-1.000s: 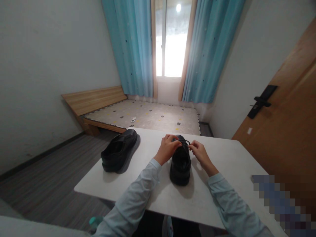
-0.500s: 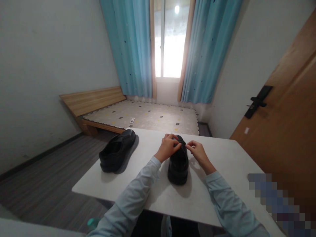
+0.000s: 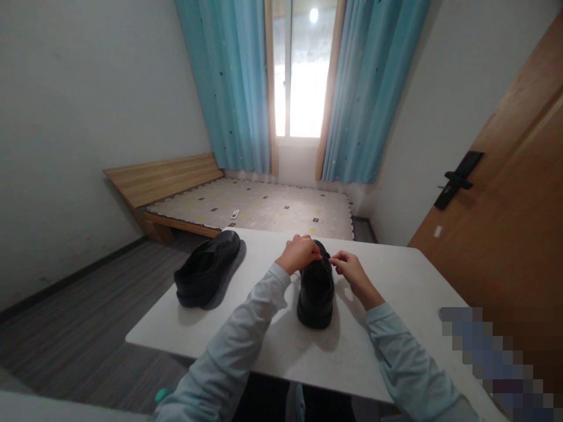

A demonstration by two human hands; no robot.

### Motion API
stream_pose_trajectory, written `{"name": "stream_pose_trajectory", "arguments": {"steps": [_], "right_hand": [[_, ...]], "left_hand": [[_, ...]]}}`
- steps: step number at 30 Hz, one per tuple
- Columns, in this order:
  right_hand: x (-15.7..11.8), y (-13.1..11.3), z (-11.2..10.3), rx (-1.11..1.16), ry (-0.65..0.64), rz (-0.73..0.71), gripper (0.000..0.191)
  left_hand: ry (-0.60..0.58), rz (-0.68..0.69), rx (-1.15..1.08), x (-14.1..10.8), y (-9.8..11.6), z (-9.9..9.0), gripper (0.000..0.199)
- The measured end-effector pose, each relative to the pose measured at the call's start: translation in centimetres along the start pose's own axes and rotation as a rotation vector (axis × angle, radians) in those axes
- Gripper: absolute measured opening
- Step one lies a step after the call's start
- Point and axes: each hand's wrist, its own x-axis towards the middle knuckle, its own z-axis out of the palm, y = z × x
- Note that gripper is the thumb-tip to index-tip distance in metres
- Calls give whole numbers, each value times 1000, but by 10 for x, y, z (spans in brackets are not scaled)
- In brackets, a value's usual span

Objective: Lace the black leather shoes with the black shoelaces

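A black shoe [image 3: 315, 299] stands on the white table [image 3: 352, 357] before me, heel towards me and toe pointing away. My left hand [image 3: 299, 253] reaches over its left side, fingers bent and pinched together at the lacing. At the right edge of the lacing my right hand [image 3: 347, 266] pinches thumb and forefinger on what looks like a dark shoelace. The lace itself is thin and mostly lost against the black upper. Another black shoe [image 3: 206, 266] sits apart at the table's left, its opening facing up.
Beyond the table is a bed [image 3: 272, 202] with a patterned mattress and a white remote [image 3: 234, 214] on it. A brown door [image 3: 497, 193] rises at the right. Near it, a blurred-out patch [image 3: 488, 351] covers the table's right edge.
My left hand's fingers have drawn closer together and turned slightly over the lacing. My right hand stays pinched at the shoe's right side. The view has shifted slightly.
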Motion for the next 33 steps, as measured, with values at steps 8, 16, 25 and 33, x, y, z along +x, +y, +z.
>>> {"name": "stream_pose_trajectory", "arguments": {"steps": [8, 16, 25, 33], "right_hand": [[-5, -2, 3, 102, -21, 48, 20], [-5, 0, 4, 109, -16, -18, 17], [-7, -2, 9, 97, 29, -60, 16], [-6, 0, 9, 242, -13, 67, 21]], "left_hand": [[-57, -8, 137, 4, 16, -11, 8], [71, -32, 167, 2, 17, 1, 9], [2, -94, 163, 2, 21, 6, 16], [52, -54, 138, -1, 15, 5, 11]]}}
